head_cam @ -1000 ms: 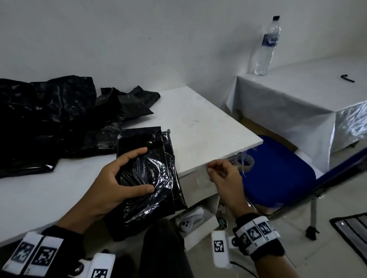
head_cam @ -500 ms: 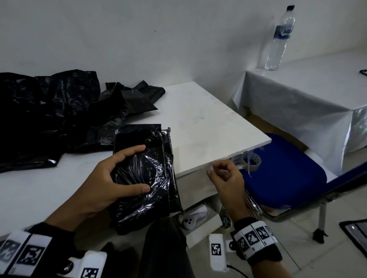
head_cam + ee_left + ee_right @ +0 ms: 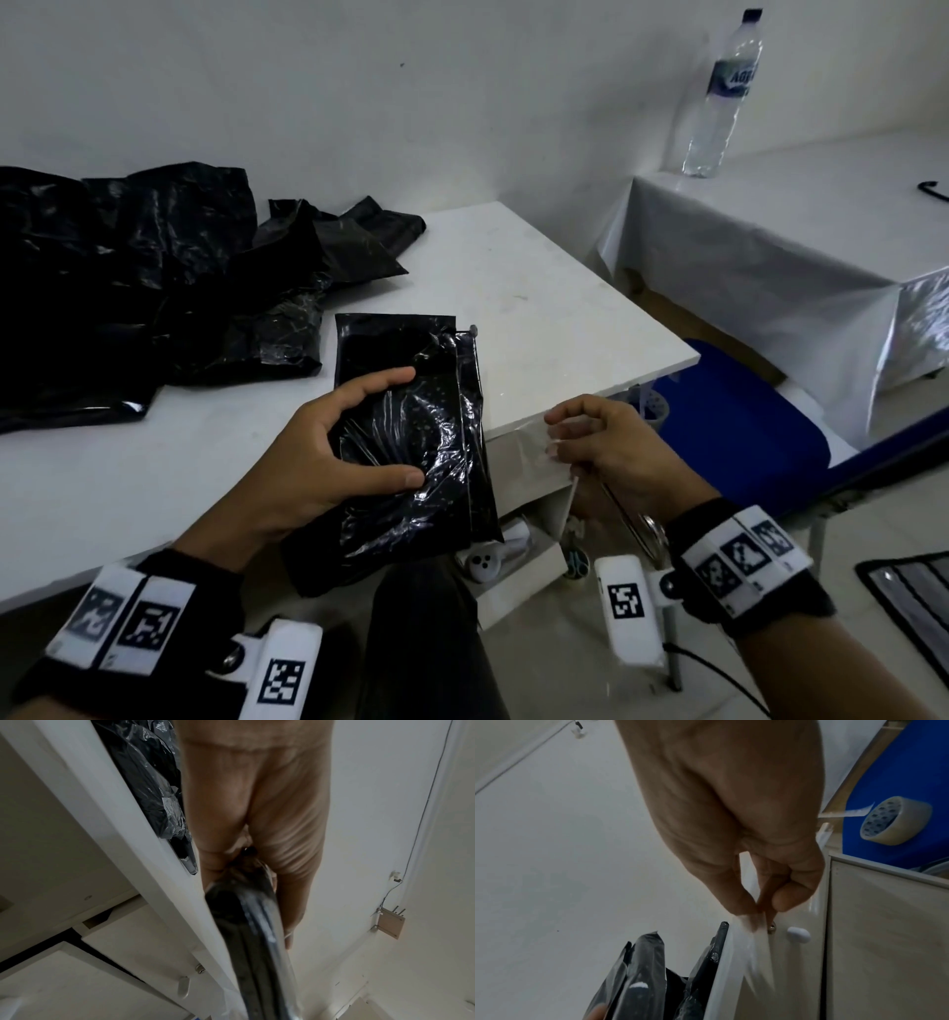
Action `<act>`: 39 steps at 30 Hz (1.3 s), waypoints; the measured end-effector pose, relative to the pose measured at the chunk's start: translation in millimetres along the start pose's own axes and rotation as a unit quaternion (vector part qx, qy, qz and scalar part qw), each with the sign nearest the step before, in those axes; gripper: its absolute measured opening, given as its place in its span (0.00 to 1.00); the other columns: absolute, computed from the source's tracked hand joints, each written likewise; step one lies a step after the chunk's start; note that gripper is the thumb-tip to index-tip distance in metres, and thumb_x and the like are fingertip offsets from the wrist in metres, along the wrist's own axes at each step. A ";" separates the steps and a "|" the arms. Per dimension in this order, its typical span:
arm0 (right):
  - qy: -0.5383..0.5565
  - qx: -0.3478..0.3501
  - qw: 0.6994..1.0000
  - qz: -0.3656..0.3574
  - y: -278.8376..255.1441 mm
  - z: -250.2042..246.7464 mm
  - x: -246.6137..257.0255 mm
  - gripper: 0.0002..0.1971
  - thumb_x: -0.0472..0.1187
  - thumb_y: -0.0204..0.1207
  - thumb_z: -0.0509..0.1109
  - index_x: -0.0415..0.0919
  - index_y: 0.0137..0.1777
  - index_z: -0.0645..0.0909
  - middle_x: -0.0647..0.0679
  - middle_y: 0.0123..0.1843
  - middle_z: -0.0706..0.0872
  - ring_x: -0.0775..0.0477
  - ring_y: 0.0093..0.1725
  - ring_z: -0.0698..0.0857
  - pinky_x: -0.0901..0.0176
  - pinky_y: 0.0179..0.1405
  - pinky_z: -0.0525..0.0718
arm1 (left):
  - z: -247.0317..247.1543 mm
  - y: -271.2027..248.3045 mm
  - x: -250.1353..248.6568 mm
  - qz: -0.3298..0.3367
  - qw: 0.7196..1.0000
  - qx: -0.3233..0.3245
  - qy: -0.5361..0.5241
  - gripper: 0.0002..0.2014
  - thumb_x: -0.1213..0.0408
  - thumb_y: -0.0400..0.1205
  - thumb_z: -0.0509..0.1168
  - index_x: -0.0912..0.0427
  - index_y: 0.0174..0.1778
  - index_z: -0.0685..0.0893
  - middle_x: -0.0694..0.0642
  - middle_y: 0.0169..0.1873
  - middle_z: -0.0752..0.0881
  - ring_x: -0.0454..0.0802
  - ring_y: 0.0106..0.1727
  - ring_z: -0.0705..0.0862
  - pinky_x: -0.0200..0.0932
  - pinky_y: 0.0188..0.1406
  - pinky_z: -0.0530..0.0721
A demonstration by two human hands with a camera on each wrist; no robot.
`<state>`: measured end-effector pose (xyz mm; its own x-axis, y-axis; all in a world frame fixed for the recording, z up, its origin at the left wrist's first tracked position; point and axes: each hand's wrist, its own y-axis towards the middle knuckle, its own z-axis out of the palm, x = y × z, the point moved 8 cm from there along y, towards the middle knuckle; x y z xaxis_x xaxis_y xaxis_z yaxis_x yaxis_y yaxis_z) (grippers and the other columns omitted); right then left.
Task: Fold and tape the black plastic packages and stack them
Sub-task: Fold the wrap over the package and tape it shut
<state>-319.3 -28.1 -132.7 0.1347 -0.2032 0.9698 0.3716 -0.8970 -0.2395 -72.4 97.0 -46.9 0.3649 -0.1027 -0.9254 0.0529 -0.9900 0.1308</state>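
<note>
1. The white worktop [image 3: 539, 308] runs out of the head view on the left; only its right corner and front edge show whole.
2. A heap of loose black plastic [image 3: 128, 288] lies at the back left of the worktop, cut off by the left border, so its extent cannot be told.
3. The folded black package [image 3: 411, 437] sits across the front edge, its lower end hanging past it. In the left wrist view it shows only as a blurred dark edge.
4. The left hand [image 3: 328, 462] grasps the package, fingers and thumb curled on its top face; the palm hides part of it.
5. The right hand [image 3: 611, 452] pinches a clear tape strip [image 3: 749, 925], hard to make out, just under the front edge near the right corner.
6. The tape roll [image 3: 895, 821] lies on the blue chair seat [image 3: 744, 447], mostly hidden in the head view.
</note>
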 end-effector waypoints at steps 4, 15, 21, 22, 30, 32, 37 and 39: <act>0.030 0.037 0.997 0.064 3.6 0.8 5.2 0.18 0.17 0.73 0.70 0.38 0.56 0.86 0.40 0.49 0.86 0.43 0.45 0.84 0.57 0.35 0.82 | -2.0 1.4 0.3 0.003 1.000 0.008 -0.001 0.42 0.66 0.59 0.87 0.36 0.70 0.84 0.40 0.66 0.87 0.44 0.66 0.87 0.50 0.70 0.84; -0.054 0.140 0.974 0.172 9.6 3.7 33.7 0.23 0.17 0.75 0.66 0.37 0.65 0.85 0.42 0.49 0.88 0.51 0.36 0.87 0.60 0.35 0.82 | -7.5 4.2 6.3 0.014 1.000 0.021 -0.002 0.43 0.64 0.60 0.87 0.38 0.71 0.83 0.39 0.66 0.86 0.42 0.66 0.87 0.37 0.67 0.84; -0.092 0.144 0.964 0.204 16.1 7.8 46.9 0.19 0.18 0.76 0.65 0.34 0.63 0.85 0.37 0.56 0.87 0.49 0.40 0.85 0.60 0.38 0.81 | -12.4 7.6 8.2 0.016 0.999 0.021 -0.018 0.42 0.65 0.60 0.87 0.38 0.71 0.83 0.40 0.66 0.87 0.42 0.66 0.87 0.34 0.65 0.83; -0.092 0.143 0.964 0.205 17.4 8.1 50.5 0.19 0.19 0.76 0.66 0.33 0.63 0.85 0.37 0.57 0.87 0.49 0.40 0.85 0.60 0.37 0.82 | -14.1 8.1 7.9 0.016 1.000 0.018 -0.020 0.42 0.65 0.60 0.87 0.37 0.71 0.83 0.39 0.67 0.86 0.41 0.66 0.87 0.34 0.66 0.83; 0.006 0.123 0.985 0.124 15.2 29.4 106.2 0.22 0.19 0.74 0.69 0.34 0.67 0.84 0.40 0.65 0.89 0.52 0.40 0.86 0.62 0.33 0.84 | -40.9 18.5 5.5 0.009 0.999 -0.013 -0.040 0.43 0.66 0.60 0.87 0.35 0.70 0.84 0.37 0.66 0.86 0.41 0.66 0.87 0.40 0.64 0.86; 0.064 0.123 0.988 0.066 7.7 38.8 133.9 0.25 0.21 0.70 0.71 0.38 0.67 0.84 0.39 0.66 0.88 0.52 0.41 0.86 0.62 0.35 0.85 | -53.4 23.0 4.3 0.013 0.999 -0.024 -0.036 0.42 0.64 0.59 0.87 0.32 0.69 0.84 0.37 0.68 0.85 0.42 0.68 0.86 0.45 0.68 0.85; 0.216 0.111 0.969 -0.034 -10.5 56.1 165.9 0.27 0.26 0.68 0.71 0.45 0.67 0.85 0.32 0.66 0.87 0.44 0.58 0.85 0.61 0.45 0.88 | -78.5 26.6 6.5 0.013 0.996 -0.052 -0.067 0.42 0.68 0.59 0.86 0.34 0.68 0.85 0.38 0.67 0.86 0.44 0.67 0.86 0.41 0.61 0.88; 0.273 0.106 0.955 -0.043 -10.8 66.4 160.7 0.26 0.24 0.71 0.68 0.45 0.68 0.85 0.32 0.65 0.88 0.42 0.59 0.87 0.60 0.49 0.89 | -85.0 25.5 7.6 0.009 0.995 -0.062 -0.083 0.42 0.71 0.59 0.86 0.38 0.69 0.85 0.39 0.66 0.87 0.45 0.66 0.87 0.38 0.58 0.89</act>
<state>-240.7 -25.0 22.7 -0.3819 -0.3583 0.8519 0.5458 -0.8313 -0.1049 10.8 79.2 -20.4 0.2089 -0.1446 -0.9672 0.1662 -0.9694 0.1808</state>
